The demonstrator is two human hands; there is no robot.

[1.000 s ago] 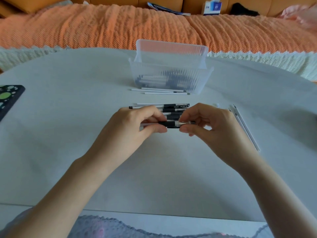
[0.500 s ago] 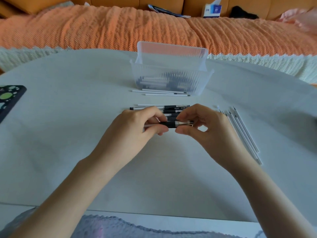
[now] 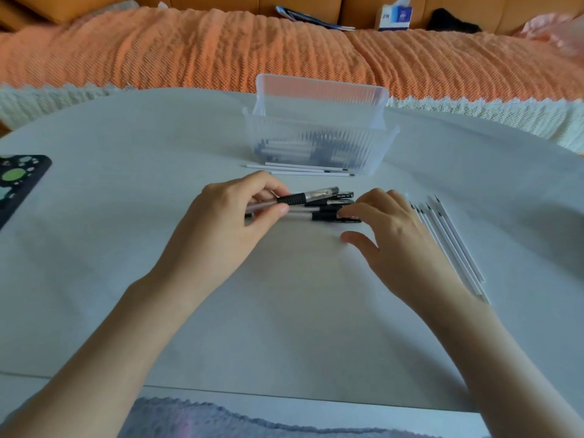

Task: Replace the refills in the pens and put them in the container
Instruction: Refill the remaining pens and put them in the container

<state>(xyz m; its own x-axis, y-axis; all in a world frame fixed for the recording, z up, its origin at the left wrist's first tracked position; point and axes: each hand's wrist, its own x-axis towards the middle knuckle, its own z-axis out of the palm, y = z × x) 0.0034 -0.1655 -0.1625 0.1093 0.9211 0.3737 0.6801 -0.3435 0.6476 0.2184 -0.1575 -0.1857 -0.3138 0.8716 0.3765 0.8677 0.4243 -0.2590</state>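
the left hand (image 3: 221, 222) is pinching a pen (image 3: 303, 197) with a ribbed black grip and a clear barrel, over the smooth grey table (image 3: 126, 248). behind it the clear ribbed plastic container (image 3: 316, 143) is holding pens. the right hand (image 3: 388, 235), fingers relaxed, is touching the loose pens (image 3: 328, 216). thin white refills (image 3: 452, 245) are lying beside it.

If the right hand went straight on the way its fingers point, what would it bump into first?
Most likely the loose pens on the table. They lie just ahead of the right hand, which may already touch the nearest one. Depth is hard to judge.
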